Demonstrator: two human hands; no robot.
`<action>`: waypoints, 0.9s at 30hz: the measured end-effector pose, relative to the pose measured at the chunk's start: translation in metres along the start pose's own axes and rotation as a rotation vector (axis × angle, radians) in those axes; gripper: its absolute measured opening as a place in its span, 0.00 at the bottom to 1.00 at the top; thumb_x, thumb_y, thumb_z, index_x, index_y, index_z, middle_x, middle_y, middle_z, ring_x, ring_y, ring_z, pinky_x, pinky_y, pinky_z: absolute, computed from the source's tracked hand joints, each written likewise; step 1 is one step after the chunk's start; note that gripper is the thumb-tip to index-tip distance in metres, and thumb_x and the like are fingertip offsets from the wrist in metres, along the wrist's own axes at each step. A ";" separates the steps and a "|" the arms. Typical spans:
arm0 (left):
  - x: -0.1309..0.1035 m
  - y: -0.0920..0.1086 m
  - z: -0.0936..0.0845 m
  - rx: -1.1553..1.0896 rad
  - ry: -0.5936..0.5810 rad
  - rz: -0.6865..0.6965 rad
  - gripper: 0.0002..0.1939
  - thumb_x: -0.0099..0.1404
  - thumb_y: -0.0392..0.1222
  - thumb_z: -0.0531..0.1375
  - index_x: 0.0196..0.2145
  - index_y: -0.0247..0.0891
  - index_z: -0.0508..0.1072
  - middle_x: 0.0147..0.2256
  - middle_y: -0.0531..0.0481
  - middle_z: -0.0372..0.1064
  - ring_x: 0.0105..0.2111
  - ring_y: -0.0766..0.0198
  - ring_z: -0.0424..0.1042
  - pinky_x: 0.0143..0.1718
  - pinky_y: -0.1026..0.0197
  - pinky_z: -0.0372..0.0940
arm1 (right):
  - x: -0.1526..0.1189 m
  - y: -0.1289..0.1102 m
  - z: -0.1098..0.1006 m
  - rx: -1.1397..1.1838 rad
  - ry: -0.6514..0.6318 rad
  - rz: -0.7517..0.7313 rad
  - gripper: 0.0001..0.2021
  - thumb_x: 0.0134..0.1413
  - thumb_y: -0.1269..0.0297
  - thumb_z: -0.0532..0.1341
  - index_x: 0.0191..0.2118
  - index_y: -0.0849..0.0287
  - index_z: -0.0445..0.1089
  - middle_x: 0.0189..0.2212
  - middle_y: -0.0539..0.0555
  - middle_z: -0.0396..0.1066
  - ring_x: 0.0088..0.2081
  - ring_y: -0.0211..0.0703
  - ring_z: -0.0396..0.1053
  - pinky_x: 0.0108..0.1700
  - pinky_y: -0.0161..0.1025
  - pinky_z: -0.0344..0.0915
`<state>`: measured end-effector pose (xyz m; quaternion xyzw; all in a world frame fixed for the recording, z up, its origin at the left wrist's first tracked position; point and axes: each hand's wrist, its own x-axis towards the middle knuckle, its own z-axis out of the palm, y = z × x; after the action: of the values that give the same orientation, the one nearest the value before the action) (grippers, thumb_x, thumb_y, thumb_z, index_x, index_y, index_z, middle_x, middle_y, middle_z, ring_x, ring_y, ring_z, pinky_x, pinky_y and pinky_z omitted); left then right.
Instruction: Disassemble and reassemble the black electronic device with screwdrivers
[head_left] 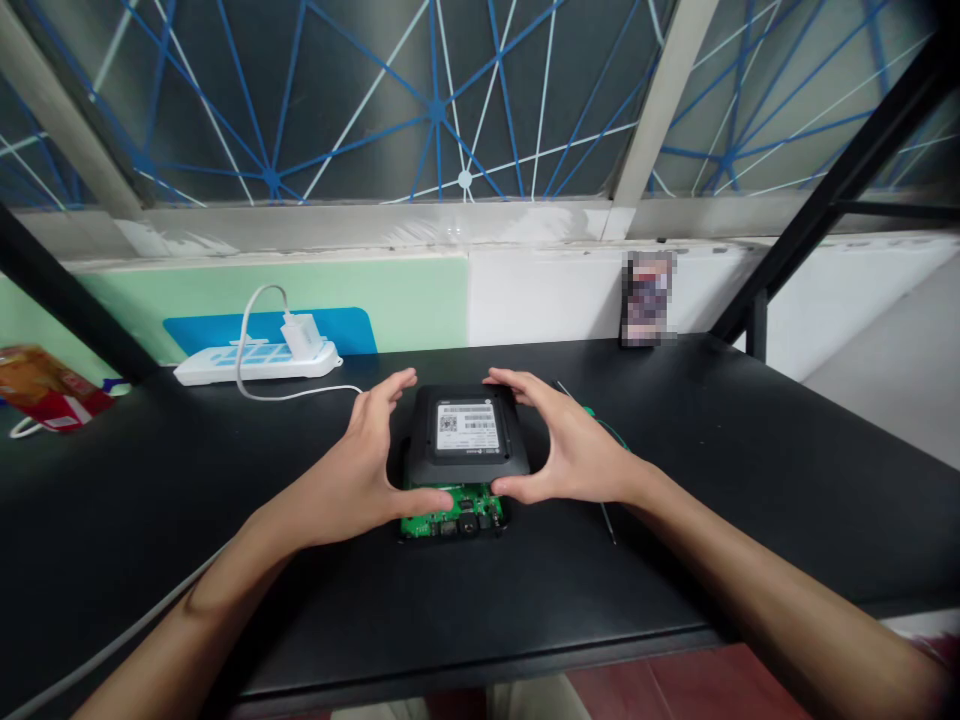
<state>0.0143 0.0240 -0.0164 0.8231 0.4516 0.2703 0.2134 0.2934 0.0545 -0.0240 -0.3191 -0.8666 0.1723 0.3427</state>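
Note:
A black square cover [469, 462] with a white printed label lies over a green circuit board [442, 522], whose near edge shows below it. My left hand [367, 465] is at the left side of the cover, fingers spread, with its thumb over the board's near part. On the right, my right hand [574, 440] curves around the cover's right side, its fingers near the far corner and its thumb at the near corner. That hand appears to touch the cover. Whether the cover rests on the board or is slightly raised is hard to tell.
A white power strip [217, 368] with a plugged-in charger [302, 336] stands at the back left. A red and brown packet [56, 390] is at the far left. A blurred upright object [648, 300] leans at the wall. A thin metal tool [608, 524] lies partly behind my right hand.

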 end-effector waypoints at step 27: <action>-0.008 0.016 -0.017 0.225 -0.359 -0.082 0.58 0.48 0.50 0.72 0.69 0.39 0.49 0.66 0.35 0.54 0.66 0.35 0.53 0.67 0.36 0.47 | -0.001 0.018 -0.003 0.075 0.023 0.133 0.53 0.39 0.51 0.74 0.68 0.53 0.47 0.64 0.65 0.61 0.65 0.63 0.62 0.65 0.65 0.58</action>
<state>0.0094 0.0110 0.0041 0.8576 0.4668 0.0585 0.2081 0.3037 0.0678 -0.0319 -0.3648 -0.8326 0.2234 0.3520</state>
